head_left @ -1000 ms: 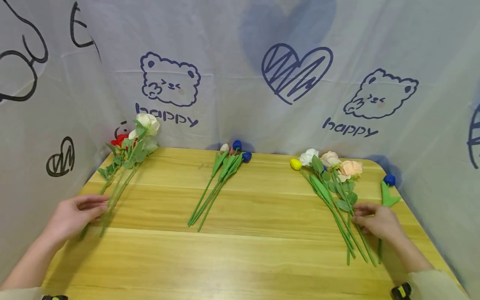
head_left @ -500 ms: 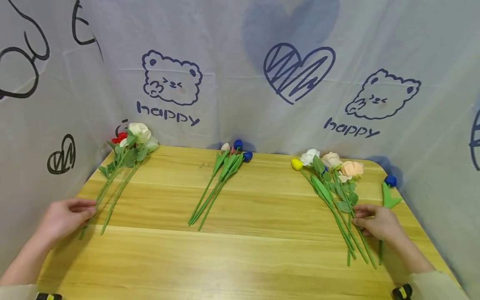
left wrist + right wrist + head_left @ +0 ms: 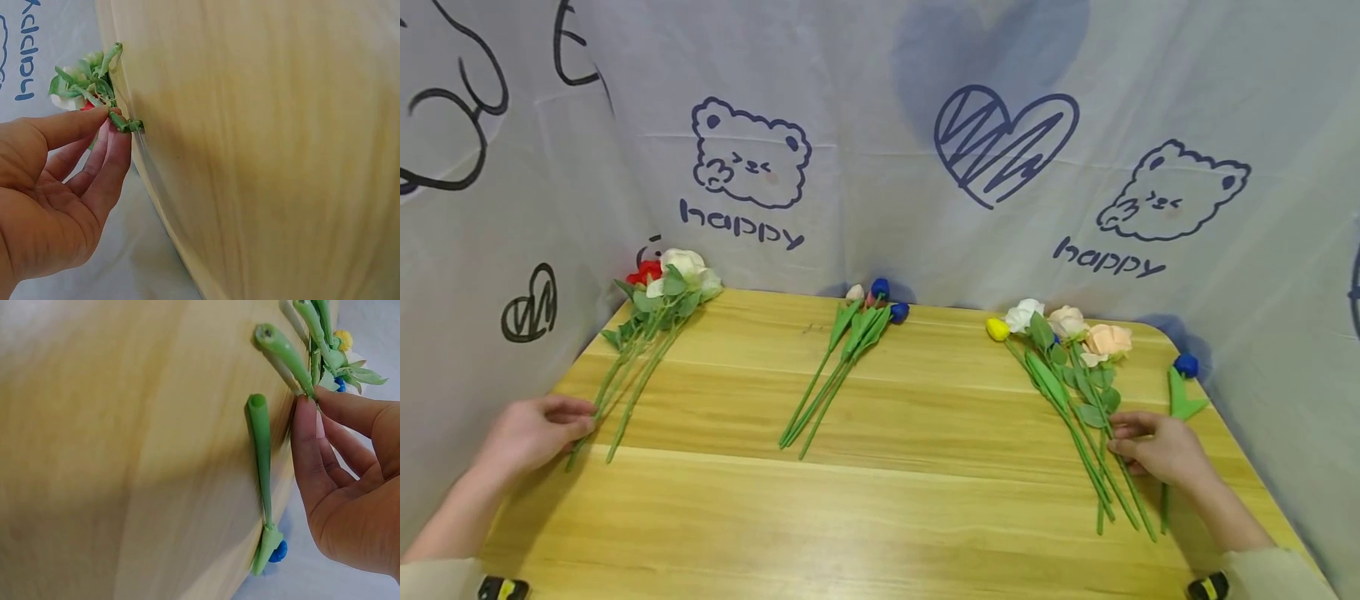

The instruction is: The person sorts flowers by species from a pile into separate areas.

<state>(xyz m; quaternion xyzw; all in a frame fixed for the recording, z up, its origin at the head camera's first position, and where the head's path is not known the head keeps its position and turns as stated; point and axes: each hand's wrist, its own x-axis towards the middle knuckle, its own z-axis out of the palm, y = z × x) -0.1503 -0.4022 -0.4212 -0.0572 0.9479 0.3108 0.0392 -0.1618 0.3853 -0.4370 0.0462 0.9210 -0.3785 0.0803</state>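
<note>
In the head view my left hand [image 3: 538,433] pinches a thin green stem at the table's left, near its lower end. The stem seems to lead up to the large white rose [image 3: 683,268], which lies beside a red rose [image 3: 645,272]. Thumb and fingertips meet at the stem ends [image 3: 119,120] in the left wrist view. At the right, my right hand [image 3: 1165,450] pinches a rose stem [image 3: 290,359] between thumb and fingertips. Crossing stems hide which of the pale peach roses [image 3: 1107,340] it belongs to. A white rose [image 3: 1024,316] and yellow tulip [image 3: 997,329] lie alongside.
Tulips [image 3: 857,333] with blue, pink and cream heads lie mid-table [image 3: 850,533]. One blue tulip [image 3: 1186,367] lies apart near the right edge, just beyond my right hand. A printed white cloth [image 3: 865,192] encloses the table's back and sides.
My left hand has shifted left with the white rose, whose head came down beside the red rose. The right hand stays at its stem. The whole view has drifted slightly.
</note>
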